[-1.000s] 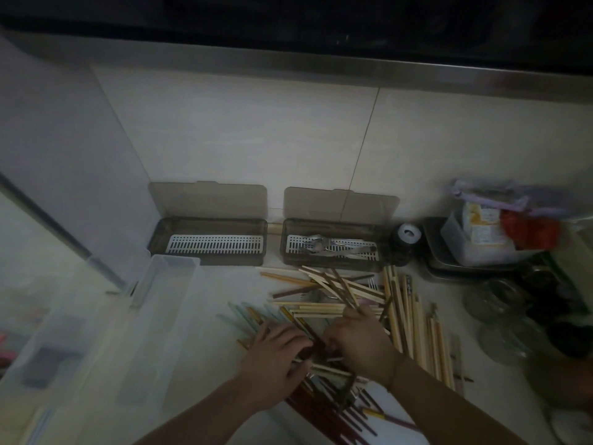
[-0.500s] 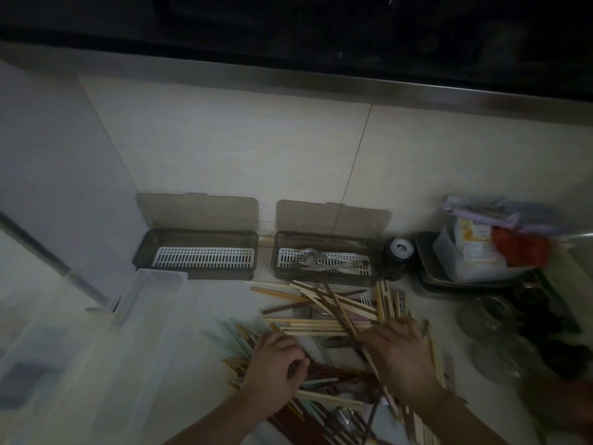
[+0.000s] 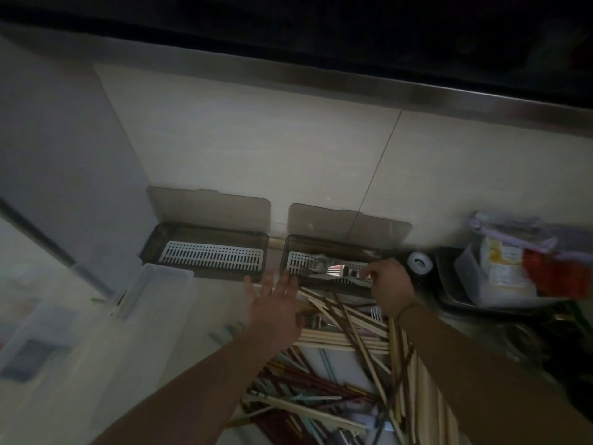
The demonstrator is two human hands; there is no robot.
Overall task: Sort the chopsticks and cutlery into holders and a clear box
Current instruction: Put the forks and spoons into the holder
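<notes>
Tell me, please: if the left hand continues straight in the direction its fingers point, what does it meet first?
Probably the near rim of the right holder, or the gap between it and the left holder. The left hand is open, fingers pointing there; depth is unclear.

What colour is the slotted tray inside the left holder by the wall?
White, with rows of dark slots, seen in the head view: slotted tray.

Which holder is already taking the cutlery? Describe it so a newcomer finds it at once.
Two dark holders with raised lids sit against the tiled wall. Take the right holder, where the right hand reaches. Its white grate carries metal cutlery; the left holder shows only a bare grate.
</notes>
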